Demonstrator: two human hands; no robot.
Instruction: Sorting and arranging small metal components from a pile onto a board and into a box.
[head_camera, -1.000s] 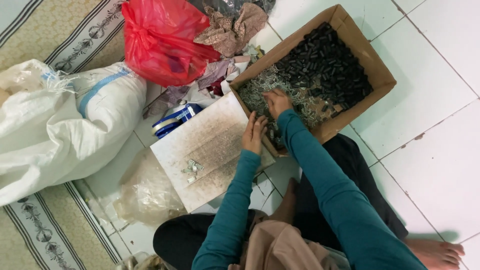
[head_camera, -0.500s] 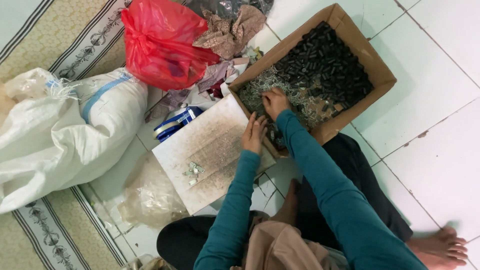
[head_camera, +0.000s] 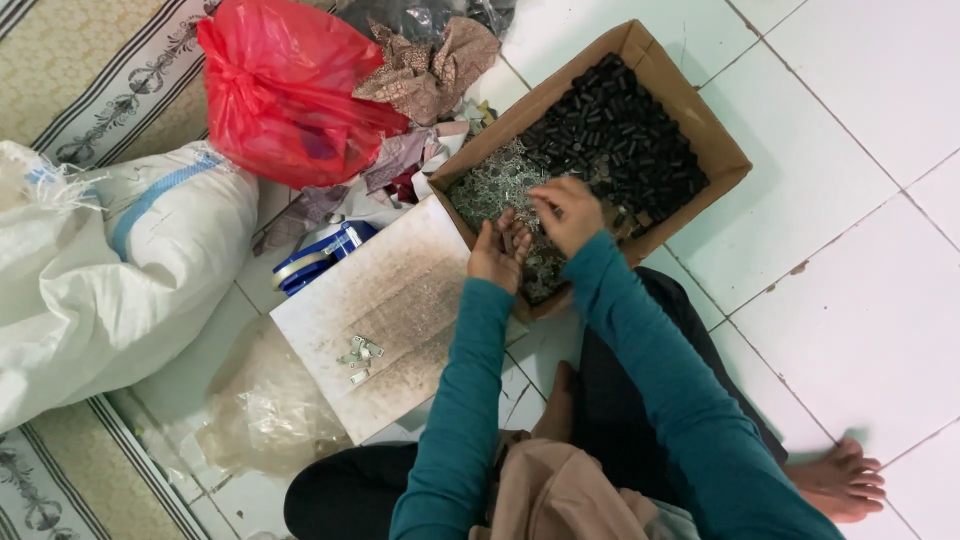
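On the white tiled floor (head_camera: 850, 300), open room lies to the person's right, past the cardboard box (head_camera: 715, 130), while the other side is crowded by a white sack (head_camera: 120, 270), a red plastic bag (head_camera: 285, 90), crumpled cloth (head_camera: 425, 65) and a clear plastic bag (head_camera: 265, 415). Between the sack and the box lies a white board (head_camera: 400, 310), its far corner touching the box wall, with a few small metal clips (head_camera: 358, 355) near its near edge. Inside the box, a heap of black pieces (head_camera: 620, 130) fills the far end and a heap of silvery metal pieces (head_camera: 495, 185) fills the near end. Both hands are over the silvery heap: the left hand (head_camera: 500, 250) is cupped palm-up, seemingly holding some pieces, and the right hand (head_camera: 568, 210) is just beside it, fingers pinched narrow, though I cannot tell what they grip. A patterned mat (head_camera: 70, 70) covers the floor beyond the sack.
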